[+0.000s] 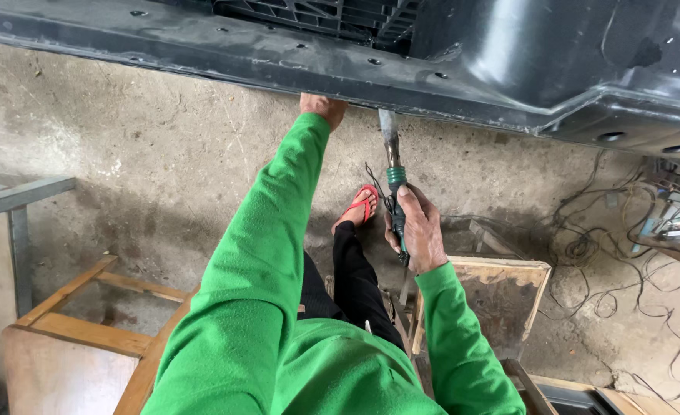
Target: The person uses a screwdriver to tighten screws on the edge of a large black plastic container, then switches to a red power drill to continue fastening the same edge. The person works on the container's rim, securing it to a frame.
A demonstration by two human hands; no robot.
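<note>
The right hand (419,230) is closed tight around the green-wrapped handle of a slim hand tool (393,180), fingers curled over the shaft and the thumb lying along it. The tool points up and away from the person, and its grey metal tip meets the lower edge of a large black metal panel (509,61) that spans the top of the view. Thin dark wires trail off the handle just beside the knuckles.

The left hand (323,107) reaches further up, to the left of the tool's tip. Its fingers go under the panel's edge and are hidden there, so how far that grip is closed cannot be told; only the back of the hand shows, pressed against the black metal. The two hands sit near each other along the same edge.

Both arms wear bright green sleeves (271,253). Between them, lower down, a leg in black trousers ends in a foot wearing a red sandal (362,206), planted on the rough concrete floor (163,154).

A wooden frame (86,307) stands at the lower left, and a worn wooden board (501,296) leans just beside the right forearm. A tangle of loose cables (624,253) lies across the floor at the right.
</note>
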